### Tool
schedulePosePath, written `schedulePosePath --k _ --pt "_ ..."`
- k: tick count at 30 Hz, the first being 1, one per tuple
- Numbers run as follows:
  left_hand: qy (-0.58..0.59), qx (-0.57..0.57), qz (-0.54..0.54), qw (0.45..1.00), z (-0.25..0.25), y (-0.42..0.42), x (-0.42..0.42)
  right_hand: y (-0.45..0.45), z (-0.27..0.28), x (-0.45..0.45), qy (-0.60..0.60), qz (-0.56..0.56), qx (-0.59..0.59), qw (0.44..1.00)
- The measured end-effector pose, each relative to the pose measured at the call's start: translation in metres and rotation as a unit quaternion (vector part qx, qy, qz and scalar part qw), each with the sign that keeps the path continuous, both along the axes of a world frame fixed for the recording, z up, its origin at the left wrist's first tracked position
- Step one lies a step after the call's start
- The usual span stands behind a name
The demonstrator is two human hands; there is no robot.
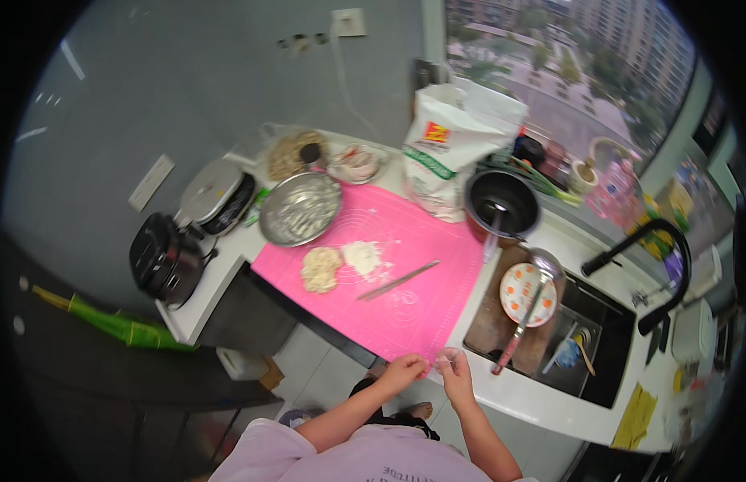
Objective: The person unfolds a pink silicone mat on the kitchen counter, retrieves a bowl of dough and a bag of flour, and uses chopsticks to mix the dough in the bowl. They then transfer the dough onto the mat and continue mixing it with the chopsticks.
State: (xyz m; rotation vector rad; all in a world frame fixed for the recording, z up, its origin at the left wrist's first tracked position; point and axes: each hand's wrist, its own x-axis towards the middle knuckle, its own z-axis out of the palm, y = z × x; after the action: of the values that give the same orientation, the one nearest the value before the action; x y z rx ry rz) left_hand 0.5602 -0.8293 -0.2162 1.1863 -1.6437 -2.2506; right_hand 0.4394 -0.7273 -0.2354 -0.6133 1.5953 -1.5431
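Both hands meet at the near edge of a pink silicone baking mat (433, 241). A small, see-through piece of thin plastic (440, 360) is between them; its exact kind is hard to tell. My right hand (457, 370) grips it, and the fingers of my left hand (407, 369) pinch at its left side. Farther up the mat lie a rough lump of dough (321, 270), a heap of white flour (362, 257) and a pair of chopsticks (399, 281). A metal mixing bowl (301, 209) with dough residue tilts at the mat's far left.
A large flour bag (439, 150) stands behind the mat, beside a dark pot (502, 199). Right of the mat, a ladle (523, 319) rests across a patterned plate (517, 289) on a board over the sink (608, 361). A black faucet (680, 253) arches there. Left stands a black appliance (168, 259).
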Motion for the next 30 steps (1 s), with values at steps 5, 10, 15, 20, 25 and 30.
schedulePosePath --k 5,10,15,20,25,30 --pt "0.045 -0.023 0.026 0.998 -0.003 0.000 0.035 -0.023 0.014 0.035 -0.011 0.061 0.013 0.998" --pt "0.062 -0.054 0.061 0.995 -0.004 -0.028 0.037 -0.044 0.008 0.037 -0.010 0.031 0.016 0.999" --pt "-0.021 -0.078 0.016 0.997 0.011 -0.087 0.030 -0.070 0.001 0.034 0.048 -0.045 0.046 0.997" --pt "0.003 -0.191 -0.054 0.980 -0.040 -0.144 -0.003 -0.076 0.012 0.021 0.105 -0.104 0.134 0.980" --pt "0.081 -0.319 -0.048 0.943 -0.053 -0.161 -0.043 -0.059 0.015 0.008 0.315 -0.182 0.114 0.924" --pt "-0.004 -0.253 -0.222 0.942 -0.044 -0.169 -0.080 -0.033 0.048 -0.028 0.339 -0.230 0.163 0.898"
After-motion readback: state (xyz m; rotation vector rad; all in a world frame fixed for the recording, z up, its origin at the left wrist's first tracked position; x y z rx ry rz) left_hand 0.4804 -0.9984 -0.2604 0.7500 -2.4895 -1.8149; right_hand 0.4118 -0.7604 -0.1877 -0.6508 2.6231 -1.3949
